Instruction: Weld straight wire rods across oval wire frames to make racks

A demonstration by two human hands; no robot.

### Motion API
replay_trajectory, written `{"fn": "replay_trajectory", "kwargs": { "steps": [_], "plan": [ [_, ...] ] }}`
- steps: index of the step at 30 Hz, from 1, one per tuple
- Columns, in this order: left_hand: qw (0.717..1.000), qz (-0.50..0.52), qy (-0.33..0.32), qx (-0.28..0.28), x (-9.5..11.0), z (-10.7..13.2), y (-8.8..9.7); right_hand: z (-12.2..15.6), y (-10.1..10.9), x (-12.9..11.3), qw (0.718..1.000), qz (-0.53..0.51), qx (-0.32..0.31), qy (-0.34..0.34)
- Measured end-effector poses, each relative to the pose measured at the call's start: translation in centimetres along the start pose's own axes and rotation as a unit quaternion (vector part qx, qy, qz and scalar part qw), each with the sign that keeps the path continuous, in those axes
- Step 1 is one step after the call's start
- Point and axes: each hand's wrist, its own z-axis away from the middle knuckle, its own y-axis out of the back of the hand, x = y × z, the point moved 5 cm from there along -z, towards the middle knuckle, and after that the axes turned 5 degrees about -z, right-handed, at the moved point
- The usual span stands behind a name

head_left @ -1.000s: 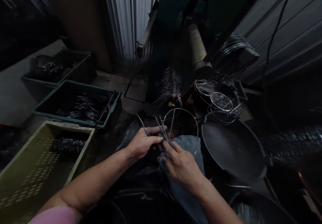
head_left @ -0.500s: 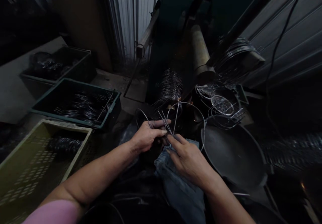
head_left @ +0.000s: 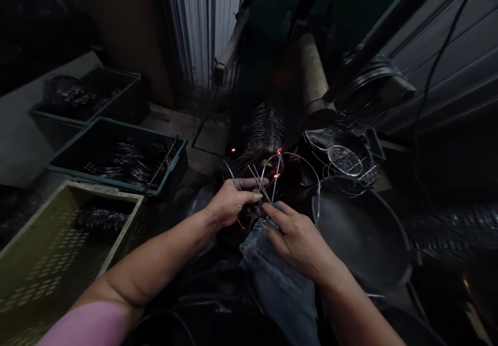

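My left hand (head_left: 229, 202) is closed, with a few thin straight metal wires (head_left: 256, 176) between its thumb and fingers. Right beside it, my right hand (head_left: 298, 237) pinches the lower end of a wire that slants up to a glowing contact point. There it meets a large wire ring (head_left: 319, 190), which curves out to the right. Orange sparks (head_left: 279, 152) show at this contact and just below it. A copper-coloured tip (head_left: 266, 163) sits close behind the wires. My fingertips partly hide where the wires are gripped.
Coiled dark wire (head_left: 266, 128) hangs behind the contact point. On the left stand a yellow-green crate (head_left: 41, 226) and a green crate (head_left: 97, 175), both with wire parts. A round dark pan (head_left: 361, 237) lies at right, near a wire-filled container. Blue denim cloth (head_left: 280, 284) lies below my hands.
Bright orange sparks have appeared at the wire contact and nearby. Both hands keep their grip, and the view has shifted slightly.
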Motion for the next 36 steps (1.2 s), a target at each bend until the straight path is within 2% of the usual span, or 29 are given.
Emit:
{"fn": "replay_trajectory", "kwargs": {
  "steps": [5,9,15,21,28,36],
  "plan": [
    [1.000,-0.015,0.002,0.018,0.3,0.8,1.0,2.2,0.9,-0.6,0.991,0.105,0.022,0.077],
    [0.999,-0.035,-0.002,0.041,0.1,2.2,3.3,3.0,0.6,0.0,0.986,0.154,0.019,0.067],
    [0.995,-0.061,-0.009,0.075,-0.4,4.0,6.0,2.3,-1.2,0.6,0.986,0.160,-0.015,0.042],
    [0.994,-0.065,-0.017,0.090,-0.3,4.3,6.4,1.7,-1.5,0.1,0.983,0.175,-0.018,0.050],
    [0.994,-0.068,-0.018,0.079,-0.3,3.9,6.4,1.4,-1.6,0.4,0.982,0.182,-0.032,0.030],
    [0.995,-0.056,-0.025,0.082,-0.1,3.5,6.4,0.6,-1.0,0.2,0.978,0.201,-0.054,0.030]
  ]
}}
